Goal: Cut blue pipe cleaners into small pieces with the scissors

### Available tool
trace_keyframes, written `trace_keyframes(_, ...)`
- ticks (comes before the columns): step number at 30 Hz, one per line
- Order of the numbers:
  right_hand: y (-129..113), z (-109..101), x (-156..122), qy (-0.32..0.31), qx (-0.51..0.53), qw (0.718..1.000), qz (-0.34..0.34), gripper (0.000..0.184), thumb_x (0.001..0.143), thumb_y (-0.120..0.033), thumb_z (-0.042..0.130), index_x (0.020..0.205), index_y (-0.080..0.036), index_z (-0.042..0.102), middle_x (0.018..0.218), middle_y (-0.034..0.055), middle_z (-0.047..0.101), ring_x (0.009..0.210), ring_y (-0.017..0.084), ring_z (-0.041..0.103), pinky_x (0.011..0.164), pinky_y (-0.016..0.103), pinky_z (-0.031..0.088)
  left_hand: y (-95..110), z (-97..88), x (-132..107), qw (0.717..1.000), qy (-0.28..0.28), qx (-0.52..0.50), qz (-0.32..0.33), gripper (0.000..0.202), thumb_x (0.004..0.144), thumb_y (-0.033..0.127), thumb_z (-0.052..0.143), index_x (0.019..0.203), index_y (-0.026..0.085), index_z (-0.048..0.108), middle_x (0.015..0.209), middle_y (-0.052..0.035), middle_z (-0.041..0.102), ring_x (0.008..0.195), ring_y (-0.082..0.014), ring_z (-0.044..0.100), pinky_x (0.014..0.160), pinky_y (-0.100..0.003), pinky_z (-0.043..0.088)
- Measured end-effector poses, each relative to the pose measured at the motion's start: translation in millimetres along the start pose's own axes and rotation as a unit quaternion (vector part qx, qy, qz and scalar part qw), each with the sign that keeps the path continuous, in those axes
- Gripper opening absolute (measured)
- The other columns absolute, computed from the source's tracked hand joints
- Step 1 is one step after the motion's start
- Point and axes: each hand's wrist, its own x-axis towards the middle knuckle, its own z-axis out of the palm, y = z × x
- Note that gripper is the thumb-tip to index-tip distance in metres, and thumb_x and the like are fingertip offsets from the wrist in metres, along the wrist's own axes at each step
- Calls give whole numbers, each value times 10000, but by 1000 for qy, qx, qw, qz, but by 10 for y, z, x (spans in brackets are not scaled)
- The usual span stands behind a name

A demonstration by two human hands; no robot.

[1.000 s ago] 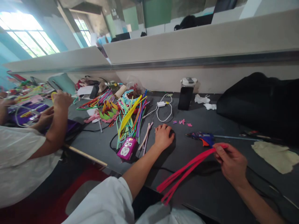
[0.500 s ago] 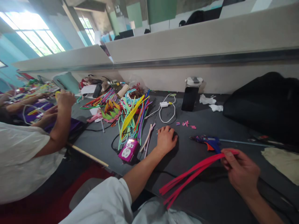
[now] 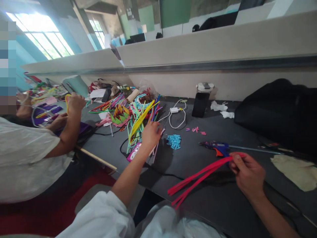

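Several long red pipe cleaners are pinched at one end in my right hand, their loose ends hanging out to the left over the dark table. My left hand is beside the multicoloured pipe cleaners, its fingers loosely apart and with nothing visible in them. Just right of it lies a small heap of short blue pieces. A blue and orange glue gun rests behind my right hand, a long clear stick running out of it. Short pink pieces are scattered farther back.
A magenta power socket sits partly behind my left forearm. A white cable, a phone leaning on a cup, and crumpled tissues stand at the back. A black bag fills the right. At left another person works with yellow strands.
My left hand has lifted and moved left to the pipe cleaner pile, uncovering the blue heap. My right hand still holds the red pipe cleaners, shifted slightly left in view.
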Motion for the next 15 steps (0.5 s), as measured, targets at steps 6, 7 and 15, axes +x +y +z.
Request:
trace_keyframes(6,-26,29,30,-15,12,1000,-8,247,718,-392,743,791,-166,673,544,-29,487,473,64,416,375,180,270,-692,60,116,986,-96,93,-99,371,843,397,527,1091,135,610,1001,-135,663,947,-255,613,793,-319,438)
trace_keyframes(7,-30,32,32,-17,10,1000,-10,249,718,-391,743,794,-165,672,545,-29,488,470,63,416,375,179,268,-762,86,125,984,-122,86,-101,370,829,418,539,1064,144,622,965,-122,672,919,-248,617,770,-308,437)
trace_keyframes(15,5,-7,54,-19,-7,1000,-3,261,720,-397,741,826,-167,678,563,-27,500,472,66,420,368,176,279,-1014,160,195,956,-131,-174,-199,187,706,219,615,875,154,664,679,-25,625,643,-157,585,560,-235,392)
